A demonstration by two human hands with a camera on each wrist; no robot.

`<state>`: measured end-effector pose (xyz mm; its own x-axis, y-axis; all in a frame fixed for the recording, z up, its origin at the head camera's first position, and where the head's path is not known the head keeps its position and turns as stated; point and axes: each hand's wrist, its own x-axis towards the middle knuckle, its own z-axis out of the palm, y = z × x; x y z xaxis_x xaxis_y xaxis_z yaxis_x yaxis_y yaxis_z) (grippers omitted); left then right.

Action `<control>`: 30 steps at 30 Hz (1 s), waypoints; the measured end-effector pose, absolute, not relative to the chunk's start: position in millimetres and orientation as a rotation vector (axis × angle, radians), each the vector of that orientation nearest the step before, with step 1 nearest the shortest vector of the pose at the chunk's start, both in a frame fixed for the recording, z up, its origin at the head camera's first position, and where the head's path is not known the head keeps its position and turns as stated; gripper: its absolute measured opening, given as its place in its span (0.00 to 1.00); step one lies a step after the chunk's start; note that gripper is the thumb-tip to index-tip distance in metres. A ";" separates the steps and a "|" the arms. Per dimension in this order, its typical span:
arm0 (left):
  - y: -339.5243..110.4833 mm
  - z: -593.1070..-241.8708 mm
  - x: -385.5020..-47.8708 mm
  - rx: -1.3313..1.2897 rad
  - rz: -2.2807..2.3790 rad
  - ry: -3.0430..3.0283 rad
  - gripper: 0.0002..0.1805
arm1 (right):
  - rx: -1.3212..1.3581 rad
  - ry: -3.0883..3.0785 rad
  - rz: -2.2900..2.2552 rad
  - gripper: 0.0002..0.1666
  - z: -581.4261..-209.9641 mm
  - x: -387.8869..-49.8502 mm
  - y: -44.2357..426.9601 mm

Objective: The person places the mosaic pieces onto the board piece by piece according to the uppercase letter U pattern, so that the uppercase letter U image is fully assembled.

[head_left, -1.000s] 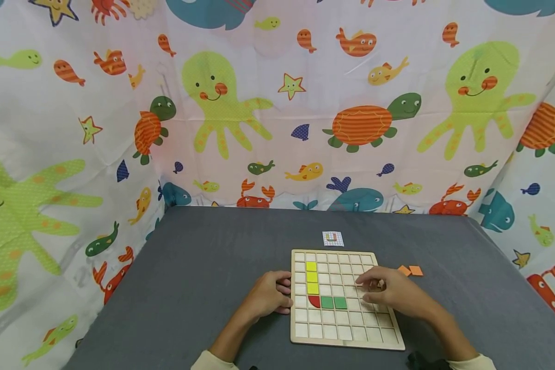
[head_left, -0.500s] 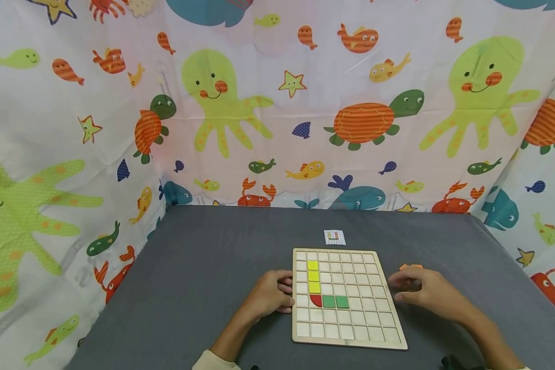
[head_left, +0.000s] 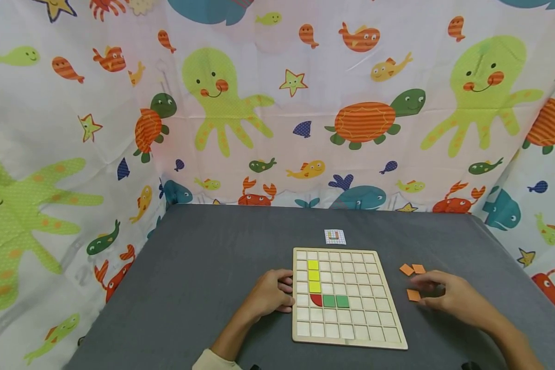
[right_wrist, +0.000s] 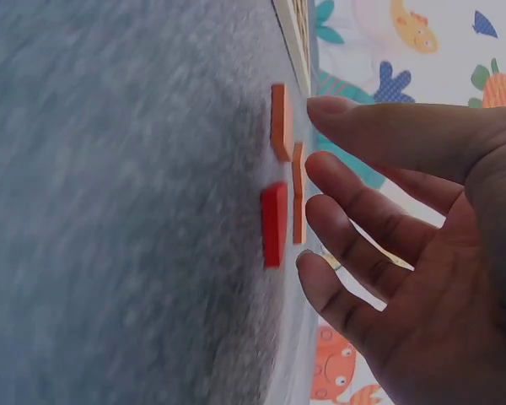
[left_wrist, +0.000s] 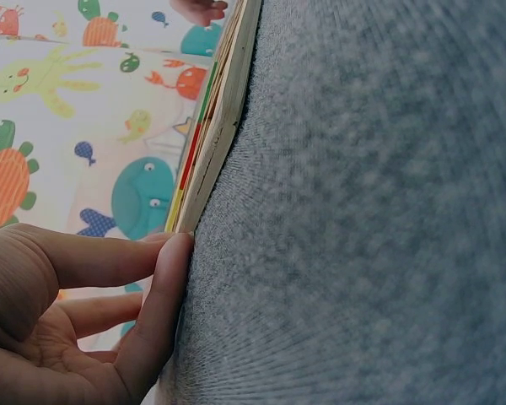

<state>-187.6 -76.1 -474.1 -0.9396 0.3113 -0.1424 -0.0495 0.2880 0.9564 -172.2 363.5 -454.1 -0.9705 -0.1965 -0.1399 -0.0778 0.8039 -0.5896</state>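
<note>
My left hand point(head_left: 270, 292) pinches the board point(head_left: 355, 304) before a grid-printed card point(head_left: 335, 237); my right hand point(head_left: 453, 296) hovers loose by orange tiles point(head_left: 413, 295).

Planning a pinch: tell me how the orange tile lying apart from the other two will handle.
That orange tile looks stiff, given its crisp, straight edges. Lying flat, it will probably slide rather than roll or tip when pushed. Small and thin, it's likely light.
</note>
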 end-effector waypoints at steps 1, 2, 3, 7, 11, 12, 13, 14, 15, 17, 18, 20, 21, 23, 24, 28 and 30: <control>-76.0 -474.2 -187.6 0.239 1.693 2.263 0.36 | -0.217 2.801 -0.891 0.26 -454.5 -172.2 366.1; -76.0 -474.2 -187.8 0.239 1.692 2.263 0.36 | -0.224 2.805 -0.884 0.26 -455.0 -172.1 368.5; -76.0 -474.2 -187.9 0.241 1.691 2.265 0.36 | -0.236 2.815 -0.866 0.26 -455.6 -172.1 370.7; -76.8 -474.2 -188.8 0.251 1.697 2.265 0.36 | -0.219 2.803 -0.833 0.26 -457.7 -172.4 376.6; -77.8 -474.2 -189.3 0.258 1.704 2.262 0.36 | -0.193 2.779 -0.808 0.26 -458.1 -170.6 379.4; -78.0 -474.2 -189.3 0.259 1.705 2.262 0.36 | -0.179 2.774 -0.809 0.26 -458.2 -169.9 379.7; -78.1 -474.2 -189.3 0.258 1.705 2.261 0.36 | -0.190 2.772 -0.811 0.25 -458.1 -169.7 380.5; -78.1 -474.1 -189.3 0.257 1.706 2.260 0.36 | -0.194 2.770 -0.816 0.25 -458.1 -169.4 381.1; -78.0 -474.1 -189.4 0.256 1.706 2.259 0.36 | -0.197 2.768 -0.816 0.24 -458.1 -169.2 381.7; -77.7 -474.0 -189.3 0.252 1.704 2.261 0.36 | -0.183 2.769 -0.814 0.22 -458.9 -168.9 382.7; -77.4 -474.0 -189.2 0.249 1.704 2.258 0.36 | -0.175 2.773 -0.812 0.22 -459.2 -168.5 383.0; -76.7 -474.0 -189.0 0.243 1.703 2.257 0.36 | -0.166 2.781 -0.804 0.20 -459.9 -167.2 383.4; -76.4 -474.1 -188.8 0.241 1.702 2.257 0.37 | -0.163 2.787 -0.797 0.19 -460.2 -166.7 383.6; -75.6 -474.4 -188.5 0.237 1.702 2.256 0.37 | -0.168 2.801 -0.782 0.19 -460.7 -165.3 384.0; -75.4 -474.5 -188.3 0.235 1.703 2.256 0.37 | -0.169 2.806 -0.780 0.19 -460.8 -164.5 384.3; -75.0 -474.3 -187.5 0.232 1.705 2.261 0.37 | -0.226 2.820 -0.770 0.20 -460.8 -161.4 386.9; -75.0 -474.0 -187.3 0.231 1.703 2.264 0.37 | -0.243 2.817 -0.782 0.20 -461.0 -160.0 388.2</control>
